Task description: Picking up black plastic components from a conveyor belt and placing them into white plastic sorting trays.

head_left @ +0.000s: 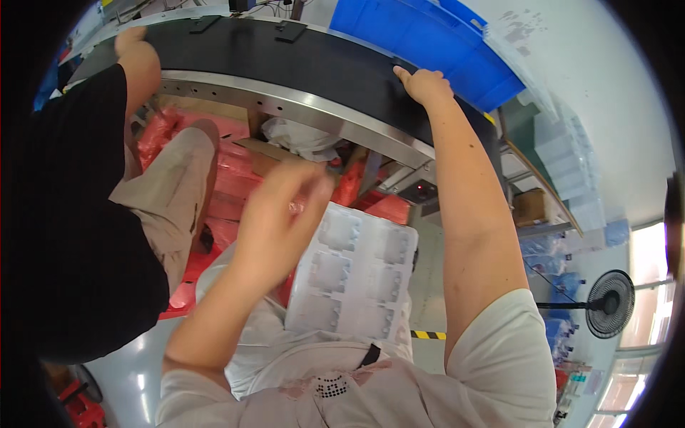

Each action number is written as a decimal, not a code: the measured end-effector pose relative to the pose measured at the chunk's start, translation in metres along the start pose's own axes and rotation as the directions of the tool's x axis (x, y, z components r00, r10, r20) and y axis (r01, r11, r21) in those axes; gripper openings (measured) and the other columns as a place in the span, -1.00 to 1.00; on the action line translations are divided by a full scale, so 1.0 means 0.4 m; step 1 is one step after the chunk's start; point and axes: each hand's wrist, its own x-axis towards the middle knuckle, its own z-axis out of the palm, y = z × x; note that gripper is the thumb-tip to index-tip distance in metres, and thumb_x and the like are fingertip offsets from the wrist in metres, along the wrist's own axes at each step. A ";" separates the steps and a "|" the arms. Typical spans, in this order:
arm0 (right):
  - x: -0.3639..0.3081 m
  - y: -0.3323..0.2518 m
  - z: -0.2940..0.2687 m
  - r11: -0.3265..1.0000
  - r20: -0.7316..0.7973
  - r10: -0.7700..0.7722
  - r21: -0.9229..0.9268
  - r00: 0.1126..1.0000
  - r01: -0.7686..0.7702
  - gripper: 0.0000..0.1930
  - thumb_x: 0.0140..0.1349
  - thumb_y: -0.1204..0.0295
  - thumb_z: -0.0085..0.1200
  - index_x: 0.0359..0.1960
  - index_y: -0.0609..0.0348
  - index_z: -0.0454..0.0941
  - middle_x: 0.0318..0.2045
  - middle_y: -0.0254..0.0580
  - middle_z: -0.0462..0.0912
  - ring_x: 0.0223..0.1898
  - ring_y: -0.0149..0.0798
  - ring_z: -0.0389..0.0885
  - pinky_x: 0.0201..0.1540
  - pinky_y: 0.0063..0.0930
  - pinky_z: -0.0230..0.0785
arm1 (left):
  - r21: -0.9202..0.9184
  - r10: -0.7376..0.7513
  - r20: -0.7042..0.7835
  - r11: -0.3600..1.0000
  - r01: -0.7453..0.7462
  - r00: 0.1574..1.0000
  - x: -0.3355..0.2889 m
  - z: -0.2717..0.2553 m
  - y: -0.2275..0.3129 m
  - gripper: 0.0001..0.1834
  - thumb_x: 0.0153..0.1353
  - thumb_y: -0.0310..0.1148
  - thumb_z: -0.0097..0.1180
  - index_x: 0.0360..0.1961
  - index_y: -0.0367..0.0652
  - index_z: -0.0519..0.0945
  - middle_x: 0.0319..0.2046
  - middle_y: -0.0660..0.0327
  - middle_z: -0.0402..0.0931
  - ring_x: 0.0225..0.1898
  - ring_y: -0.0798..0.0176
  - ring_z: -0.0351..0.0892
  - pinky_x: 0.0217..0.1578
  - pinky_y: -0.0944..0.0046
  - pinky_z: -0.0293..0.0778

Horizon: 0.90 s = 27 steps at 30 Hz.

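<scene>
"Two bare hands out there, and the right hand (428, 87) is stretched over the long black conveyor belt (342, 68)! What's the grip?"

"Fingertips meet a small dark piece (397, 63) near the belt's far edge. Whether they pinch it, I can't tell."

"And the left hand (285, 207)?"

"Blurred, fingers loosely curled; I see nothing in it, but can't be certain. It hangs by the upper left edge of the white plastic six-pocket tray (362, 274)."

"How does that tray lie?"

"Across the pale-clothed lap (260, 342), long axis pointing roughly toward the belt, left hand far nearer. From the right hand, it's back and to the left."

"Further out?"

"Big blue plastic bin (428, 39) beyond the belt, flat black squarish pieces (291, 31) farther left, then a co-worker's hand (135, 50)."
</scene>
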 end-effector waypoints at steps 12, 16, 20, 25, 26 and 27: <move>-0.148 0.151 -0.046 0.604 -0.139 -0.052 0.785 0.989 0.142 -0.70 0.01 0.32 0.18 -0.36 0.35 0.55 -0.49 -0.13 0.63 -0.41 -0.32 0.58 -0.30 -0.45 0.39 | 0.668 -0.392 0.032 0.693 0.272 0.919 0.597 0.104 -0.244 -0.38 0.25 0.07 -0.22 0.08 -0.26 0.41 0.19 -0.07 0.18 0.24 -0.15 0.08 0.16 -0.27 0.00; -0.360 0.218 -0.151 0.482 -0.137 -0.160 0.853 0.978 0.199 -0.82 0.05 0.47 0.14 -0.32 0.32 0.54 -0.45 -0.22 0.61 -0.43 -0.51 0.49 -0.33 -0.60 0.35 | 0.493 -0.386 0.224 0.837 0.238 0.895 0.640 0.128 -0.259 -0.59 0.22 -0.14 -0.06 -0.06 -0.22 0.50 0.05 0.03 0.36 0.11 -0.05 0.29 0.03 -0.18 0.21; -0.508 0.263 0.049 0.435 0.233 -0.599 0.898 0.766 0.068 -0.74 0.09 0.51 0.06 -0.15 0.21 0.51 -0.30 -0.06 0.60 -0.26 -0.15 0.55 -0.16 -0.37 0.37 | 0.791 -0.086 -0.203 0.572 0.215 0.975 0.559 0.245 -0.221 -0.64 0.14 -0.22 0.08 -0.10 -0.21 0.51 -0.14 0.02 0.49 -0.02 -0.04 0.42 -0.05 0.02 0.36; -0.634 0.322 0.395 0.724 0.424 -0.431 0.690 0.797 0.024 -0.68 0.11 0.48 0.00 -0.05 0.13 0.45 -0.21 0.04 0.53 -0.09 0.04 0.48 -0.04 -0.22 0.33 | 0.235 0.066 -0.099 0.971 -0.041 0.993 0.447 0.202 -0.190 -0.62 0.07 -0.24 0.15 -0.11 -0.21 0.51 -0.24 0.01 0.52 -0.16 -0.07 0.50 -0.11 0.06 0.40; -0.658 0.352 0.420 0.736 0.410 -0.370 0.677 0.833 -0.007 -0.68 0.11 0.48 -0.01 -0.04 0.12 0.45 -0.19 0.06 0.50 -0.07 0.04 0.46 -0.02 -0.21 0.32 | -0.013 -0.077 -0.081 0.997 0.076 0.994 0.391 0.225 -0.149 -0.62 0.05 -0.25 0.17 -0.12 -0.22 0.51 -0.25 -0.01 0.52 -0.18 -0.07 0.51 -0.13 0.06 0.40; -0.670 0.348 0.426 0.724 0.374 -0.341 0.690 0.862 -0.013 -0.67 0.11 0.48 -0.01 -0.04 0.11 0.46 -0.17 0.08 0.47 -0.05 0.05 0.44 -0.01 -0.21 0.32 | -0.011 -0.062 -0.029 0.998 0.061 0.998 0.349 0.191 -0.113 -0.65 0.13 -0.27 0.12 -0.08 -0.21 0.50 -0.20 0.10 0.50 -0.17 0.15 0.48 -0.21 0.24 0.39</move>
